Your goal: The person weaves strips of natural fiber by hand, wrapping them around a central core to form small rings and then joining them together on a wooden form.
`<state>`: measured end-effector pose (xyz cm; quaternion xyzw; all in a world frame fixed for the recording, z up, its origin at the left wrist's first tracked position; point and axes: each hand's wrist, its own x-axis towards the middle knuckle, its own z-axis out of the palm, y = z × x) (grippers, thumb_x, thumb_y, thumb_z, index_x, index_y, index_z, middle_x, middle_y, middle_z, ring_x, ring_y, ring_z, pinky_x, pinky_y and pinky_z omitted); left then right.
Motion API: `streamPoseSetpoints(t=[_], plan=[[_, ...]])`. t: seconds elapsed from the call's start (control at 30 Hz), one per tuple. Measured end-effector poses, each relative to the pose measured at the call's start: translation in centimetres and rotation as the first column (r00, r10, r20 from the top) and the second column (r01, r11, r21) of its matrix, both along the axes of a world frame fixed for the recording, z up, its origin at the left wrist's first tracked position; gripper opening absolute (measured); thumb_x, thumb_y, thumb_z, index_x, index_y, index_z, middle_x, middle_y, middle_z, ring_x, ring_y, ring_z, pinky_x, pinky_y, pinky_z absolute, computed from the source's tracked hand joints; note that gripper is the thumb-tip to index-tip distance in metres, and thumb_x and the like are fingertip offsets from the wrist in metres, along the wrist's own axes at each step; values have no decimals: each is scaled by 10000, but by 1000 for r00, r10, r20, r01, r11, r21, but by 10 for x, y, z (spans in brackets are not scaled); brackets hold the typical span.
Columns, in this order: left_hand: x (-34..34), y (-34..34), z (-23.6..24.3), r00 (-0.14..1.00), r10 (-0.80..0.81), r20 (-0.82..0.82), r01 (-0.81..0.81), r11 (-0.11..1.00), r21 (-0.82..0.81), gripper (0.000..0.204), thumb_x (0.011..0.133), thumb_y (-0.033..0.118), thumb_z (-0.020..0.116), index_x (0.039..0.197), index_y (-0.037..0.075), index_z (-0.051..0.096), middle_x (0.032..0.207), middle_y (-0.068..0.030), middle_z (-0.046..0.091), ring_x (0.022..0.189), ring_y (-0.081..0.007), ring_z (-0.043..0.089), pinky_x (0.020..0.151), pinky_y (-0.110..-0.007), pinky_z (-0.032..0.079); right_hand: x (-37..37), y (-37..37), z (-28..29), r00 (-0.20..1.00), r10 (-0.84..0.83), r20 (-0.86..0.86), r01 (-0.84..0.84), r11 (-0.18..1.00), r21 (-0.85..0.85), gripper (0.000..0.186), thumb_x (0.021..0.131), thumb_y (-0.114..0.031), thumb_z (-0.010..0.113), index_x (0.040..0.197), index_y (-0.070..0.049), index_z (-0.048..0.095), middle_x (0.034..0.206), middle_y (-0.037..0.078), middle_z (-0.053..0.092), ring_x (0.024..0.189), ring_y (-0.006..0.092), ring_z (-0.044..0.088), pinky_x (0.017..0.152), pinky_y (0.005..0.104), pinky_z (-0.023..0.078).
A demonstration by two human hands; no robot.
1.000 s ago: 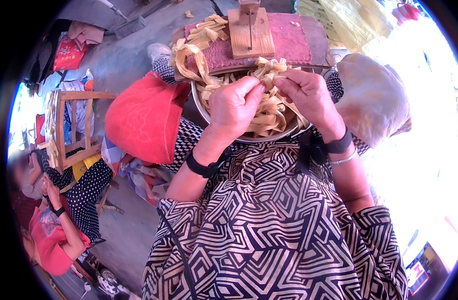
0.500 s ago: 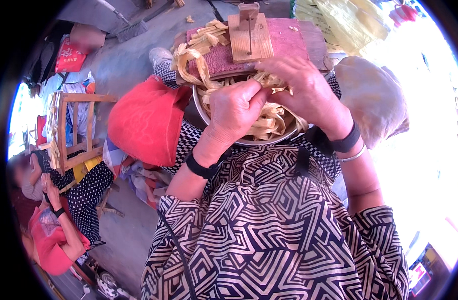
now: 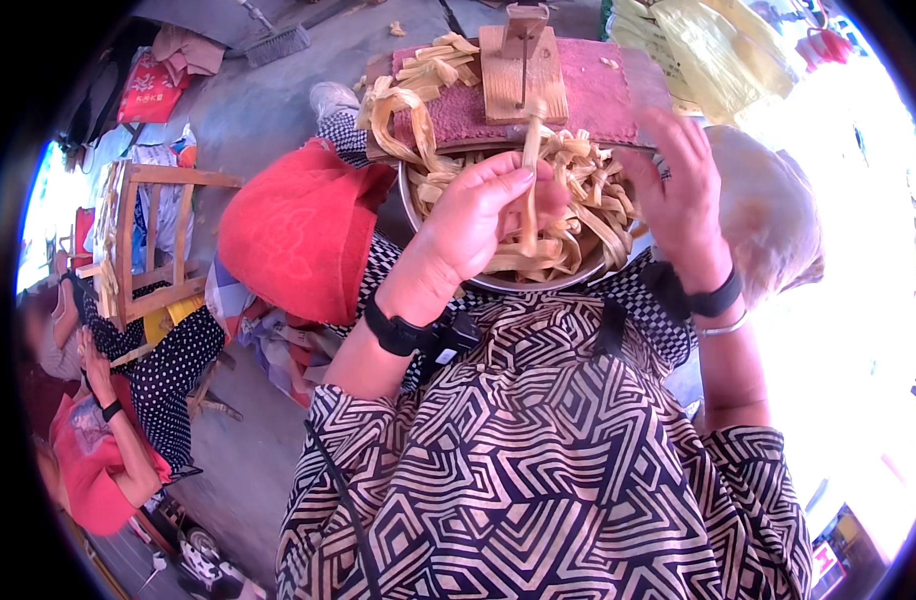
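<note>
Between the thumb and fingers of my left hand (image 3: 468,222) is a flat pale-yellow strip (image 3: 531,150), held upright over a round metal basin (image 3: 526,286). Its upper end reaches the base of a wooden block (image 3: 543,85) that carries a thin dark upright rod. Many tangled strips (image 3: 583,170) of the same kind fill the basin. To the right, apart from the strip, my right hand (image 3: 680,180) is raised with its fingers stretched and nothing visible in it.
The block stands on a board covered with pink cloth (image 3: 608,95), where more strips (image 3: 433,70) lie at the left. A red cloth (image 3: 293,235) and a pale cover (image 3: 768,220) lie over my knees. At the left, another person (image 3: 108,460) sits near a wooden chair frame (image 3: 183,180).
My hands have come apart: the right has moved away to the right, fingers spread. The strip in my left hand now shows upright. The view has shifted slightly.
</note>
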<state>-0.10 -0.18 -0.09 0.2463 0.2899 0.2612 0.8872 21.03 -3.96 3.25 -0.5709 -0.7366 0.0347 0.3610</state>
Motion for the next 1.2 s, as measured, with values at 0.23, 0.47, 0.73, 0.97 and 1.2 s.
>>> streamPoseSetpoints(t=[0.23,0.47,0.73,0.97,1.2], plan=[[27,11,-16,972,96,215,-62,985,-160,210,927,200,525,1048,39,584,1034,-97,631,983,-197,582,903,-339,450,-34,-15,-25,960,245,-137,-249,969,-9,338,704,-30,653,1036,-90,661,887,53,629,754,244,600,676,328,482],[28,14,-5,819,195,-540,282,682,675,158,838,63,536,954,30,638,870,-135,669,807,-262,649,729,-342,494,-32,-13,-7,988,57,144,-65,997,51,298,661,-123,677,954,-169,696,1203,17,561,1151,298,474,976,471,338],[28,1,20,627,495,-601,626,140,768,100,791,102,564,847,25,594,781,-168,624,745,-358,607,650,-438,469,-27,-14,-19,972,91,-218,-125,981,-148,143,787,-92,645,928,-103,663,1024,39,640,1007,214,594,898,400,432],[38,-4,18,605,715,-350,532,-36,846,91,782,123,601,794,48,550,721,-103,572,691,-302,570,609,-407,447,-43,-7,-32,-33,-330,-943,-214,924,-316,110,850,-66,650,939,-11,615,822,42,643,648,78,578,599,225,517],[39,-3,4,596,765,-245,625,-250,740,112,735,121,640,760,92,535,682,-27,501,657,-215,516,597,-344,389,-42,-10,-39,300,-386,-872,-65,904,-423,84,834,-39,652,898,13,635,747,16,628,649,65,556,570,211,471]])
